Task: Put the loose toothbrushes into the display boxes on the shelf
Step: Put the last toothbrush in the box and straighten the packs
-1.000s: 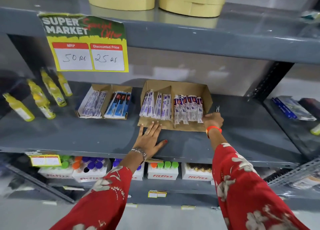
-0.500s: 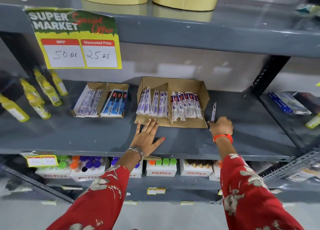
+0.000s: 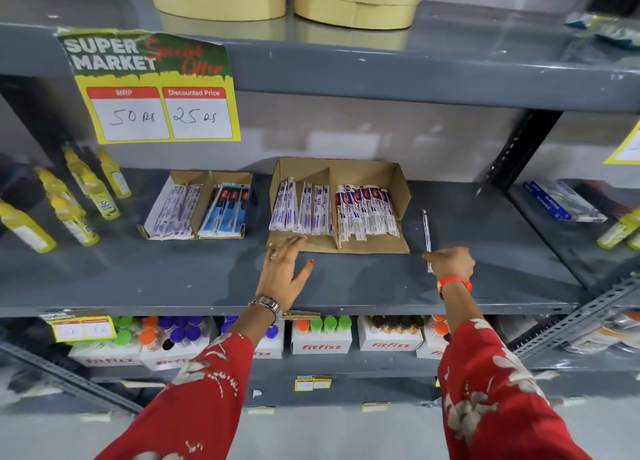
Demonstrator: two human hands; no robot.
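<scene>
A brown cardboard display box [image 3: 398,182] sits on the middle shelf, its two compartments filled with packaged toothbrushes [image 3: 363,213]. A smaller display box [image 3: 204,189] to its left also holds toothbrush packs. My right hand [image 3: 452,264] is shut on one loose packaged toothbrush [image 3: 426,227], held on edge just right of the big box. My left hand [image 3: 285,269] lies flat and open on the shelf, fingertips on the box's front flap.
Yellow bottles [image 3: 86,196] stand at the left of the grey shelf [image 3: 173,279]. A price sign [image 3: 156,89] hangs from the shelf above, under stacked tape rolls [image 3: 356,2]. Fitfizz boxes [image 3: 322,338] fill the shelf below. A blue pack [image 3: 557,203] lies on the right unit.
My right hand has drawn back from the box's right side, bringing a single toothbrush pack out to the right. My left hand has stayed on the box's front flap.
</scene>
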